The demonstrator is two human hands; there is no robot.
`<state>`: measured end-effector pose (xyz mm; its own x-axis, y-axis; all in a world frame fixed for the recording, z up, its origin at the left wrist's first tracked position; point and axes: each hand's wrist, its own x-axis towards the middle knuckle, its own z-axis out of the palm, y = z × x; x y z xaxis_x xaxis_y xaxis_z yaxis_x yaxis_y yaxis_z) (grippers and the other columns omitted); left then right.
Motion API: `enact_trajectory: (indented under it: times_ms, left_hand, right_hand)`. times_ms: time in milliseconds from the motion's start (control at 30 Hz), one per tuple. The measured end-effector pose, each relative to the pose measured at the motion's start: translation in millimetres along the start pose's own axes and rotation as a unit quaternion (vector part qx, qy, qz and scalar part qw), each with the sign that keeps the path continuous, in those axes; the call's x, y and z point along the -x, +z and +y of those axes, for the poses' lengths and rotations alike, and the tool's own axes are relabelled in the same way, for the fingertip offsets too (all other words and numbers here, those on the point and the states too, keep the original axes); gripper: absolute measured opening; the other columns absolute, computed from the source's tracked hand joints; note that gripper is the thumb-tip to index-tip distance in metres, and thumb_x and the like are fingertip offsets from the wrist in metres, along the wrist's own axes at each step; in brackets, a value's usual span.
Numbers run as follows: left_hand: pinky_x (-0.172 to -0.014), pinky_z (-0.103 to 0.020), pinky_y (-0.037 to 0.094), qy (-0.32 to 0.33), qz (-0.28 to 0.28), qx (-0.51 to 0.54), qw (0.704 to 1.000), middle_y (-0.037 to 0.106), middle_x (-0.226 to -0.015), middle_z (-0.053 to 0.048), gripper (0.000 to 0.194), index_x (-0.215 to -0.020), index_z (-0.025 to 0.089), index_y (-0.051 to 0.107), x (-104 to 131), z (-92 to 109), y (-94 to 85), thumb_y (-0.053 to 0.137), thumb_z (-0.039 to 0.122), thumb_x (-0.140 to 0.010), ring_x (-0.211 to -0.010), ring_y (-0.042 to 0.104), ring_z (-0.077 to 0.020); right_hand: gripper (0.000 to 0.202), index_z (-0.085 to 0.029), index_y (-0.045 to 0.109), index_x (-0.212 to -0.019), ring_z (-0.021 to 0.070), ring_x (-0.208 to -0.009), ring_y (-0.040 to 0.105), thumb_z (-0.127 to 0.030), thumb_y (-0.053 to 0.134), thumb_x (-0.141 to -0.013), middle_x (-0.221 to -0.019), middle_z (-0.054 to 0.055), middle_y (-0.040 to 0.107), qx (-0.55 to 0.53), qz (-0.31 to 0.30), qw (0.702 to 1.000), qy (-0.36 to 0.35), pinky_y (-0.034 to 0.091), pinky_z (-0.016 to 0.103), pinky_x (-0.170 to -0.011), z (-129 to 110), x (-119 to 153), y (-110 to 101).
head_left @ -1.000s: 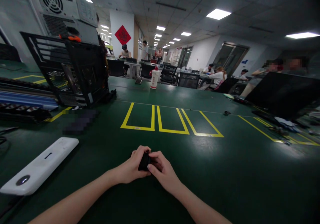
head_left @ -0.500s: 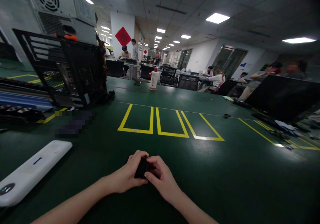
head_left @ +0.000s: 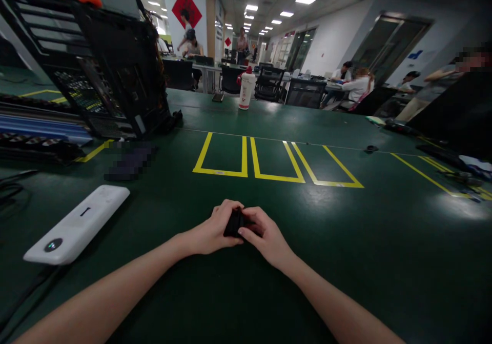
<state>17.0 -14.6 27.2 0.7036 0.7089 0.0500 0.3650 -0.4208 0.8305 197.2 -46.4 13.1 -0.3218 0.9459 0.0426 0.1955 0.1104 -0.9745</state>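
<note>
Between my two hands is a small black box-like object (head_left: pixel 232 224), its kind not clear from here. My left hand (head_left: pixel 213 227) wraps round its left side, with the thumb below and the fingers over the top. From the right, my right hand (head_left: pixel 266 235) pinches it, thumb at the front and fingertips at the upper edge. Both hands stay low over the green table (head_left: pixel 172 287); whether the object touches the surface is hidden. Beyond them, yellow tape (head_left: pixel 277 178) marks several outlined areas on the tabletop.
A white oblong device (head_left: pixel 82 223) with a cable lies at left, near a blurred dark flat item (head_left: pixel 130 162). Behind it stands an open black computer case (head_left: pixel 115 72). A white cup with a red lid (head_left: pixel 246 90) is farther back. At right is a dark monitor (head_left: pixel 457 108).
The camera view has tilted downward, so table items appear higher and more of the white device and its cable shows. Both hands keep their hold on the black object.
</note>
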Motion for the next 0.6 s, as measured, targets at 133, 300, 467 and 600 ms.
enact_trajectory:
  times_ms: [133,300,467,600]
  left_hand:
    - [-0.084,-0.042,0.041,0.001,0.006,-0.004,1.000,0.037,-0.115,-0.006,0.056,-0.115,0.027,0.030,-1.7,-5.2,2.1,0.062,0.024,-0.069,-0.103,0.043,-0.0239]
    - [-0.085,-0.042,0.041,0.002,0.012,-0.005,1.000,0.037,-0.114,-0.005,0.057,-0.114,0.027,0.030,-2.1,-7.1,3.7,0.064,0.025,-0.068,-0.103,0.042,-0.0237]
    - [-0.082,-0.041,0.043,-0.006,0.007,0.005,1.000,0.036,-0.115,-0.005,0.056,-0.114,0.027,0.030,-1.8,-5.6,3.3,0.062,0.024,-0.069,-0.101,0.043,-0.0230]
    - [-0.082,-0.040,0.043,-0.006,0.007,0.007,1.000,0.037,-0.114,-0.005,0.055,-0.114,0.027,0.031,-2.0,-5.3,2.5,0.063,0.024,-0.069,-0.102,0.043,-0.0229]
  right_hand:
    - [0.030,-0.025,0.048,-0.099,0.0161,-0.104,0.050,-0.014,0.057,-0.072,-0.109,0.002,0.045,-0.009,-0.014,1.000,-0.025,0.044,0.034,-0.090,1.1,1.5,-0.5]
    - [0.017,-0.023,0.050,-0.094,0.0155,-0.097,0.053,-0.021,0.052,-0.077,-0.103,0.002,0.047,-0.023,0.001,1.000,-0.017,0.046,0.034,-0.086,4.2,-0.6,0.4]
    - [0.025,-0.023,0.046,-0.101,0.0165,-0.098,0.054,-0.022,0.054,-0.077,-0.100,0.003,0.052,-0.015,0.004,1.000,0.015,0.046,0.035,-0.085,2.3,-2.3,0.5]
    - [0.029,-0.024,0.046,-0.104,0.0164,-0.100,0.052,-0.019,0.054,-0.076,-0.105,0.003,0.050,0.001,-0.005,1.000,0.004,0.045,0.035,-0.088,0.9,-1.2,-0.3]
